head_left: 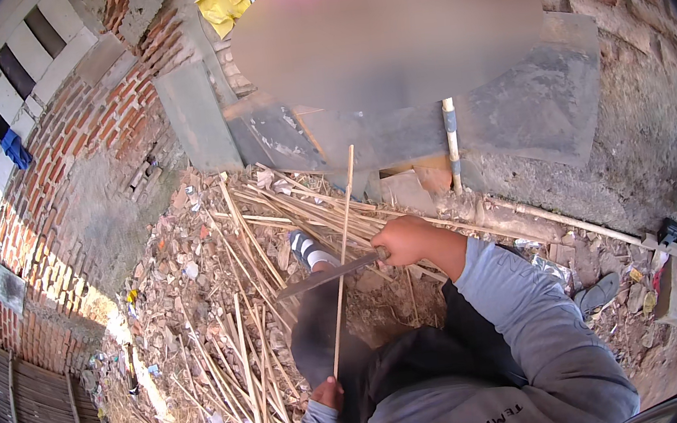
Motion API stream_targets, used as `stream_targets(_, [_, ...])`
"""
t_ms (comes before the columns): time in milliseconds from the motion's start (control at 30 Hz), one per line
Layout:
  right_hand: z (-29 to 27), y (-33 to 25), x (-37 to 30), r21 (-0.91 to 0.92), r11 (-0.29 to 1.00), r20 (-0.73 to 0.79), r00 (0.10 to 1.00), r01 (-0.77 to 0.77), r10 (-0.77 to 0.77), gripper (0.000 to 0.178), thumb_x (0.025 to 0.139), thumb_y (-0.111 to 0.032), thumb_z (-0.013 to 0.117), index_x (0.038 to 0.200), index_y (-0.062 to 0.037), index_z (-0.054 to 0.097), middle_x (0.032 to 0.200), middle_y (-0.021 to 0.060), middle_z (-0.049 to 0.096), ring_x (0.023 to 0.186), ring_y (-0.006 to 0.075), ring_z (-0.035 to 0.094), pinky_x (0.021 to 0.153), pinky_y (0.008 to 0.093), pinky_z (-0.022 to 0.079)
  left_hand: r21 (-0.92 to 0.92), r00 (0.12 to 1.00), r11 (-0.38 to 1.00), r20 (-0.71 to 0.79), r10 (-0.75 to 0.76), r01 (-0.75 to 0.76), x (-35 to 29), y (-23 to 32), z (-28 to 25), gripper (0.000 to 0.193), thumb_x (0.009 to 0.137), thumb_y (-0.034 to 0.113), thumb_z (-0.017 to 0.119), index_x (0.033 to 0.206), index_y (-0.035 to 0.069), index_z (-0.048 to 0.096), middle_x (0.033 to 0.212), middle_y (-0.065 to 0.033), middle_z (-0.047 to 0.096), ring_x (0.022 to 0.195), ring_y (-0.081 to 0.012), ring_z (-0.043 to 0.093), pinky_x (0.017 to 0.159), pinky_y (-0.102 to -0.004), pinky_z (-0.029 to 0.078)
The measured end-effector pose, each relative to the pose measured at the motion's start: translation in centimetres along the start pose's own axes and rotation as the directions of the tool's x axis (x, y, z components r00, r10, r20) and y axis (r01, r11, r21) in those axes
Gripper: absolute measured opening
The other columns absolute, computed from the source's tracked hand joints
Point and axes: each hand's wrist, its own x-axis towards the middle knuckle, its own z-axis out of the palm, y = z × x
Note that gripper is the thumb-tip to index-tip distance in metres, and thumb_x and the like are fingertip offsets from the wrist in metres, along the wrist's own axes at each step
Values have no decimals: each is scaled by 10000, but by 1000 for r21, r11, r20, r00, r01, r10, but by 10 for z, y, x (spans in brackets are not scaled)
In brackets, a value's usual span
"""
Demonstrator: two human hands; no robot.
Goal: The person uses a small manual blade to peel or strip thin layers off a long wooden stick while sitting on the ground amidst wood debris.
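Note:
My left hand (pixel 327 393) is closed around the lower end of a long, thin bamboo strip (pixel 347 206), which slants up and away from me. In my right hand (pixel 411 239) is the handle of a machete (pixel 309 283), its long dark blade pointing left. The blade crosses the strip a little below its middle and seems to touch it, though I cannot tell how firmly. Beneath the blade are my dark-trousered leg and a foot in a striped sock or shoe (pixel 306 249). Many similar bamboo strips (pixel 248 366) lie loose on the ground to the left and ahead.
Rubble and litter (pixel 162 292) cover the ground at left. A brick wall (pixel 86 149) rises on the left; dark sheets (pixel 529 112) lean ahead, beside an upright white pipe (pixel 453 147). At right lie a grey sandal (pixel 598 295) and a long pole (pixel 577 224). A blurred patch hides the top middle.

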Motion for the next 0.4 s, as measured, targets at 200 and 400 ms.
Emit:
stream_targets(200, [0, -14, -6, 10, 994, 54, 992, 112, -113, 303, 734, -354, 708, 959, -155, 668, 817, 133, 660, 819, 347, 643, 696, 482, 494, 84, 993, 990, -30, 112, -109, -3, -3, 2, 496, 956, 493, 486, 670, 98, 572, 556, 20, 471, 512, -86, 428, 492, -239, 319])
stream_targets(400, [14, 22, 9, 113, 993, -21, 999, 43, -41, 402, 713, -387, 739, 1008, -125, 664, 794, 146, 656, 834, 335, 646, 724, 485, 487, 75, 990, 988, -25, 139, -137, -10, 1, 7, 498, 951, 519, 492, 708, 95, 585, 580, 5, 494, 536, -107, 455, 516, -268, 358])
